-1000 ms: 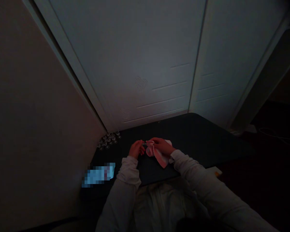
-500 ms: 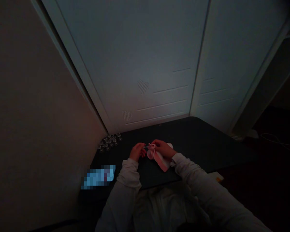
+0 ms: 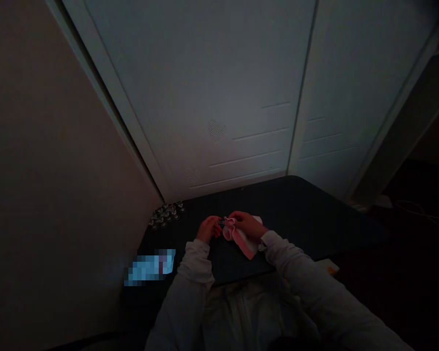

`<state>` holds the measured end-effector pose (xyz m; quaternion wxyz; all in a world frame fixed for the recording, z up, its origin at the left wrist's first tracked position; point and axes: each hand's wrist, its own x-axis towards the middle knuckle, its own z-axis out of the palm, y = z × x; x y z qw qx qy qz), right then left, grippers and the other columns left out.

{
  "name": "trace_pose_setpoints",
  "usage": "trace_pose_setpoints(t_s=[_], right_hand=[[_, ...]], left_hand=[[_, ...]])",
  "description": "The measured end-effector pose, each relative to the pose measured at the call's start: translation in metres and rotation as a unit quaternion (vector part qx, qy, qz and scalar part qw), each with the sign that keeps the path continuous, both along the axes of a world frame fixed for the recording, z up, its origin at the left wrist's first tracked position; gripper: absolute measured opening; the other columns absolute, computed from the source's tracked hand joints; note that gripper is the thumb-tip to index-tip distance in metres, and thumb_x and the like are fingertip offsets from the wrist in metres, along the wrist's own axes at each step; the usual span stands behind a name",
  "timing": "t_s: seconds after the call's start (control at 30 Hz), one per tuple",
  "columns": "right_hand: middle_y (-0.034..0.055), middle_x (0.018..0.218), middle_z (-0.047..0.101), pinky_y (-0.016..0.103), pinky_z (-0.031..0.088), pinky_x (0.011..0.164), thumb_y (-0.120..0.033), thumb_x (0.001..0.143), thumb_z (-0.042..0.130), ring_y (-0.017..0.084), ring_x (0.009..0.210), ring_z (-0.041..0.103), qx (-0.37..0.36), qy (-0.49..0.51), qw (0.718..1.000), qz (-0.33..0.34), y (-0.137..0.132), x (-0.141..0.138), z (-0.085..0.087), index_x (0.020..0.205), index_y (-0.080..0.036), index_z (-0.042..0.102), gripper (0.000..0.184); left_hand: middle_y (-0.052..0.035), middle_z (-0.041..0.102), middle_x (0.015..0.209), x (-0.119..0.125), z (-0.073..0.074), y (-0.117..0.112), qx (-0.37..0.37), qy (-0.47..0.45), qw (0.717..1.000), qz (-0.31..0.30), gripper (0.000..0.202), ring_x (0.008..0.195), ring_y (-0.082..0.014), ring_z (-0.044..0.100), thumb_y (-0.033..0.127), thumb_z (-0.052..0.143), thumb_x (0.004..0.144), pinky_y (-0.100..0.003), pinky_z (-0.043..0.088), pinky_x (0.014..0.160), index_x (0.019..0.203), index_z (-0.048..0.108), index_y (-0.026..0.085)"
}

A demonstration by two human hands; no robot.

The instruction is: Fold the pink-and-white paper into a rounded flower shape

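My left hand is closed in a pinch on a small shiny piece, too dim and small to name. Its tip meets the gathered edge of a pink and white cloth. Bunched in my right hand, the cloth hangs down toward the table's near edge. The fingers of that hand are wrapped round its upper part, and some fingertips are hidden in the folds. Both hands are close together just above the dark table.
Several small shiny pieces lie in a cluster at the table's back left corner. A lit screen, blurred out, is at the left edge. White panels rise behind the table, with a wall at left. A cable lies at far right.
The hands and cloth have hardly moved. Light on the wall and panels has dimmed and shifted a little.
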<state>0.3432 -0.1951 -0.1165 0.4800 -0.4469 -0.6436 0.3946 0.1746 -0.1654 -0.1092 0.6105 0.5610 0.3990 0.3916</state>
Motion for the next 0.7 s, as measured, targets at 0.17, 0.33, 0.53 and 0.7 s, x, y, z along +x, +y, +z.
trace_pose_setpoints(t_s=[0.17, 0.33, 0.53, 0.7], right_hand=[[0.0005, 0.074, 0.056, 0.023, 0.037, 0.064, -0.031, 0.069, 0.050, 0.011, 0.069, 0.049, 0.000, -0.015, 1.000, 0.009, -0.0019, 0.0013, 0.0043, 0.078, -0.014, 0.055, 0.019], [-0.0016, 0.066, 0.052, 0.021, 0.036, 0.056, -0.032, 0.068, 0.049, 0.010, 0.062, 0.046, -0.006, -0.047, 0.999, -0.019, 0.0004, 0.0027, 0.0014, 0.071, -0.015, 0.051, 0.018], [-0.0011, 0.070, 0.053, 0.022, 0.037, 0.060, -0.030, 0.069, 0.049, 0.010, 0.065, 0.046, 0.008, -0.041, 0.999, -0.018, 0.0030, 0.0025, -0.0034, 0.074, -0.015, 0.051, 0.016], [0.0006, 0.079, 0.055, 0.025, 0.038, 0.069, -0.027, 0.068, 0.050, 0.012, 0.075, 0.050, 0.008, 0.016, 0.999, 0.030, 0.0011, 0.0002, -0.0006, 0.082, -0.015, 0.053, 0.019]], left_hand=[[0.0019, 0.052, 0.047, -0.0003, -0.0010, 0.0001, 0.006, -0.003, 1.000, 0.002, 0.035, 0.033, -0.0074, 0.043, 0.044, 0.049, 0.065, -0.018, 0.028, 0.033, 0.083, 0.050, 0.014], [0.0011, 0.052, 0.048, -0.0009, -0.0024, 0.0018, 0.000, 0.002, 1.000, 0.000, 0.036, 0.035, -0.0077, 0.045, 0.045, 0.051, 0.064, -0.018, 0.029, 0.034, 0.083, 0.051, 0.013], [0.0014, 0.052, 0.048, -0.0008, -0.0028, 0.0021, 0.000, -0.003, 1.000, -0.002, 0.036, 0.035, -0.0075, 0.044, 0.044, 0.050, 0.065, -0.018, 0.028, 0.034, 0.084, 0.051, 0.013], [0.0021, 0.051, 0.047, 0.0000, -0.0019, 0.0016, 0.002, -0.003, 1.000, -0.003, 0.033, 0.035, -0.0078, 0.045, 0.040, 0.051, 0.065, -0.019, 0.029, 0.035, 0.084, 0.050, 0.014]])
